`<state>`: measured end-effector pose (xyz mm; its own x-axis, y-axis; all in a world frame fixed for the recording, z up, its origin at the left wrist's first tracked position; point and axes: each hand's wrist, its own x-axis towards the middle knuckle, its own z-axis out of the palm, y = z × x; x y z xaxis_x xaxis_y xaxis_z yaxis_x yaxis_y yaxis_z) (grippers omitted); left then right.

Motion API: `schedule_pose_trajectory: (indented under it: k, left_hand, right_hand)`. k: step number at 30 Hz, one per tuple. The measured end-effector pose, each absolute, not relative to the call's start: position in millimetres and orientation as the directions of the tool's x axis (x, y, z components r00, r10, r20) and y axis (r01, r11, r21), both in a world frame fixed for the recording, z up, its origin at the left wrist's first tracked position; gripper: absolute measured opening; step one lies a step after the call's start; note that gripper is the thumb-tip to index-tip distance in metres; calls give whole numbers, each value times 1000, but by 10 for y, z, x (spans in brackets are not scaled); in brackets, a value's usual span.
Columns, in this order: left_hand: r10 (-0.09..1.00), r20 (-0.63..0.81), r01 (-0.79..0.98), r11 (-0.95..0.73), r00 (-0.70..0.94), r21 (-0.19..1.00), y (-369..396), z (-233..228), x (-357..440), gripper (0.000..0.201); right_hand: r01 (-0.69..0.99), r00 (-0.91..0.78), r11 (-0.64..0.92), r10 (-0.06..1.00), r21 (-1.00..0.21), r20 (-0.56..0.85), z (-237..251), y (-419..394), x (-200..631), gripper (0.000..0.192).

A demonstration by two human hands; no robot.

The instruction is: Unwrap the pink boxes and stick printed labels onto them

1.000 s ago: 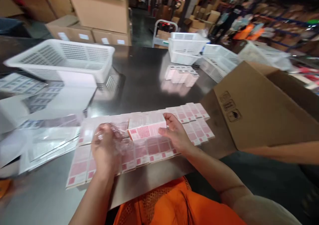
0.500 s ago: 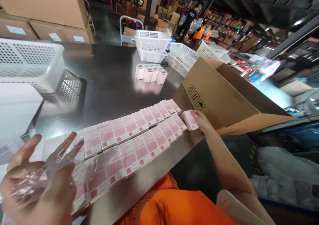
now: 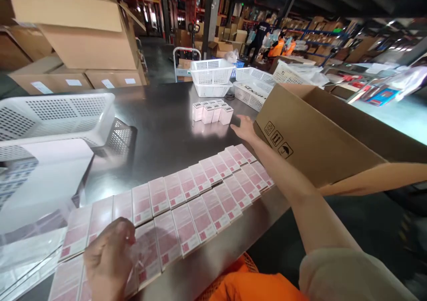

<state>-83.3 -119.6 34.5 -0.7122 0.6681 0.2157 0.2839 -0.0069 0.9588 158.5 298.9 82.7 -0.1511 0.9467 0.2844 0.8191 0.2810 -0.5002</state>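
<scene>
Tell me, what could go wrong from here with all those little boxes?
The right hand is close to the standing boxes, so a bump might topple them. The clear plastic in the left hand could drag the flat boxes out of line. The front row lies near the table's edge, so a nudge might push some off.

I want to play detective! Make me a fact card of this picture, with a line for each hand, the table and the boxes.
Left hand: hand closed on crumpled clear plastic
Right hand: hand open, stretched out between the bunched white boxes and the brown carton
Table: shiny dark tabletop
Flat boxes: pink-and-white boxes, lying in two long rows
Carton marks: arrows and an umbrella
Basket: white basket with holes, far left
</scene>
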Motion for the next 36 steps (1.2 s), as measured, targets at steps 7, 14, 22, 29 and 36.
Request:
schedule_pose_trajectory:
  k: [7, 14, 22, 29, 36]
  left_hand:
    - [681, 283, 288, -110, -675, 951, -1151, 451, -680, 45]
    - [749, 165, 174, -67, -642, 983, -1127, 500, -781, 24]
    - [910, -247, -329, 134, -332, 935, -963, 564, -539, 68]
    - [895, -48, -213, -54, -444, 975, -1040, 639, -510, 41]
    - [941, -38, 484, 207, -336, 850, -1114, 724, -623, 28]
  right_hand:
    - [767, -209, 386, 906, -513, 369, 1095, 3243, 1041, 40]
    - [674, -316, 590, 774, -444, 549, 1033, 3012, 979, 34]
    - [7, -638, 993, 93, -114, 765, 558, 1249, 697, 34]
    - [-473, -655, 881, -339, -17, 676, 978, 391, 682, 15]
    - [-306, -932, 952, -305, 26, 197, 1625, 670, 801, 19]
